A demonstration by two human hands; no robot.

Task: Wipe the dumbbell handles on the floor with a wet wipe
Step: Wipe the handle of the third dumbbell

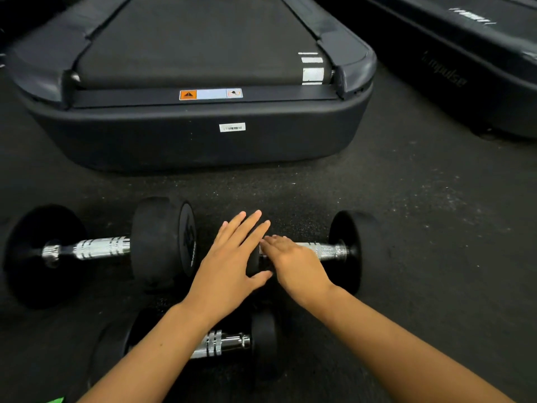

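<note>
**Both hands flat over the right-hand dumbbell**

The right dumbbell (334, 251) lies on the dark speckled floor (436, 228), its chrome handle (328, 251) running left to right. The right hand (293, 264) lies over the handle's left part with its fingers (274, 241) straight and pointing left; whether they press on the metal I cannot tell. The left hand (229, 266) covers that dumbbell's left weight, fingers straight and spread, thumb out to the right; it grips nothing. The fingertips of the two hands nearly meet.

A second dumbbell (98, 248) lies just to the left, its near weight close beside the left hand. A third dumbbell (220, 343) lies nearer the person, partly hidden under the left forearm.

No wipe shows in either hand. A small green scrap (55, 400) pokes in at the bottom edge. Beyond the dumbbells stands the end of a treadmill (197, 135), with another machine (465, 68) at upper right.
</note>
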